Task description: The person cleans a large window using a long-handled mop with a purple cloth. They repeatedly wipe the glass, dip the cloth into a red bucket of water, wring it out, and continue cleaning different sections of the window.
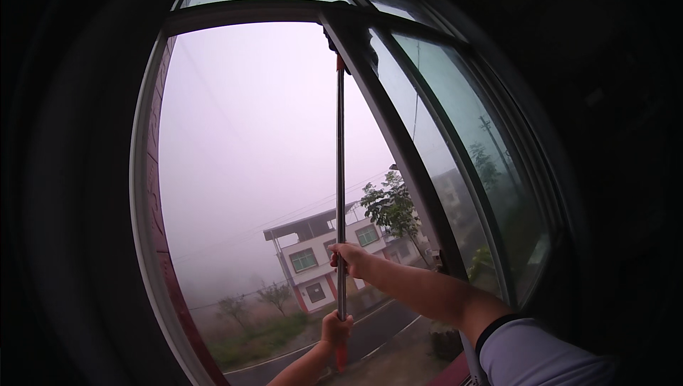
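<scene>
A long metal pole [340,146] with red ends stands nearly upright before the window opening. My left hand [336,329] is closed round it near the red bottom end. Higher up, my right hand [349,260] grips the same pole, the arm reaching in from the lower right. At the pole's top a dark, shaggy head [373,55] lies against the upper part of the sliding window's frame, partly hidden behind the upright [395,135]; its exact kind cannot be told.
A pale window jamb [140,172] curves along the left, and a dark crossbar [245,11] runs above. Glass panes [459,98] stand at the right. Outside are a road [395,327], a tree [392,207] and a white building [315,258] in fog.
</scene>
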Motion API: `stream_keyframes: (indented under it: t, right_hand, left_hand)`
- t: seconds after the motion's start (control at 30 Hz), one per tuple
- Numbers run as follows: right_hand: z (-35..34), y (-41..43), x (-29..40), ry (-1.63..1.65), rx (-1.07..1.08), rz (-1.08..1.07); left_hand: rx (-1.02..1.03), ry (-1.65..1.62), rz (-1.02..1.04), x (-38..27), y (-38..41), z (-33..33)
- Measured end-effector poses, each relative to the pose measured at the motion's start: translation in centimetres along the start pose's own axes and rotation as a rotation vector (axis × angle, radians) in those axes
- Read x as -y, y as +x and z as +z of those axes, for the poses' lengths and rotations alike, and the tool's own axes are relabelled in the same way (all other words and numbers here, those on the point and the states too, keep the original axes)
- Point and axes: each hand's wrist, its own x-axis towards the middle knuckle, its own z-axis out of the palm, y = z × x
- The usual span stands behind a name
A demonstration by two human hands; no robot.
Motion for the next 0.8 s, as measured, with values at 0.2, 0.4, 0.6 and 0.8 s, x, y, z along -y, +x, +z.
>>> stream_keyframes:
  t: [0.2, 0.4, 0.6, 0.8]
  right_hand:
    - [-2.2, -0.5, -0.1, 0.064, -0.100, -0.029]
    - [-0.1, 1.7, 4.9, 0.136, -0.087, -0.216]
    - [2.0, 2.0, 11.5, 0.136, -0.079, -0.342]
    - [2.3, 0.1, 17.5, 0.043, -0.139, -0.473]
  left_hand:
    - [0.004, -0.011, -0.046, -1.4, -0.4, 3.0]
    - [-0.289, 0.252, 0.227, -1.7, 5.9, 3.2]
    - [-0.221, 0.236, 0.106, -10.8, 9.4, 1.1]
    - [-0.156, 0.014, 0.107, -18.8, 9.4, 2.5]
